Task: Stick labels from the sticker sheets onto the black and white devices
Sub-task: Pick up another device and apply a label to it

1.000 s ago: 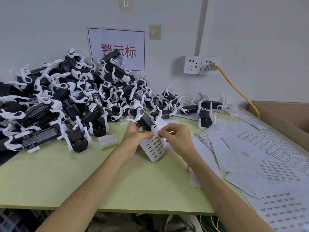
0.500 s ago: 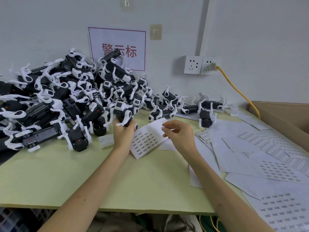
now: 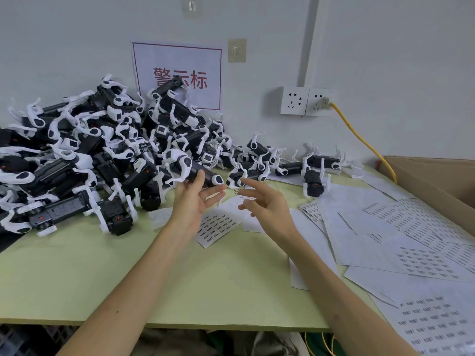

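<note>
- Left hand [image 3: 190,204] had rolled palm-up since half a second earlier, at the right edge of the pile of devices [image 3: 77,155]. Back then it was wrapped round one device, held upright.
- Grip was loose: fingers straight and apart, thumb up against the black and white device [image 3: 191,168]. It lay across the hand, cradled rather than clamped.
- Sticker sheet [image 3: 218,224] lay flat on the table [image 3: 77,278], just below both hands. A second earlier it was up in the fingers, against the device.
- Right hand [image 3: 270,209] had lifted off the sheet, fingers spread, gripping nothing. A small white label [image 3: 235,191] looked stuck to the index fingertip, but it was too small to be sure.
- My read from where I stood: label peeled, device presented, pressing on not yet done. A cradle that loose could let the device roll.
- Loose sheets [image 3: 385,227] and cardboard box [image 3: 437,181] on the right looked unchanged.
</note>
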